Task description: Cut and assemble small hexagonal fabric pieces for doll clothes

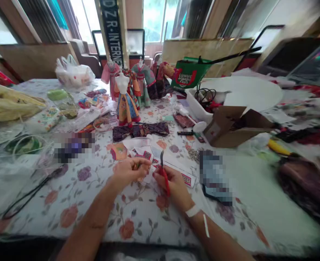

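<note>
counter (pixel 138 221): floral cloth, crowded with craft stuff
cardboard box (pixel 230 128): open, right of centre, well apart from hands
doll dress form (pixel 125 103): upright, behind hands
right hand (pixel 173 185): grip closed round red-handled scissors (pixel 164 174), blades pointing up
left hand (pixel 128 170): grip pinching small fabric piece (pixel 138 167), just beside scissors, above counter

Looks like a home craft workshop for doll clothes: dressed mini mannequins (pixel 126 101) well beyond the hands, fabric scraps (pixel 140 129) and paper patterns (pixel 149 150) just ahead on a floral tablecloth (pixel 132 221), cardboard box (pixel 232 127) further right.
</note>
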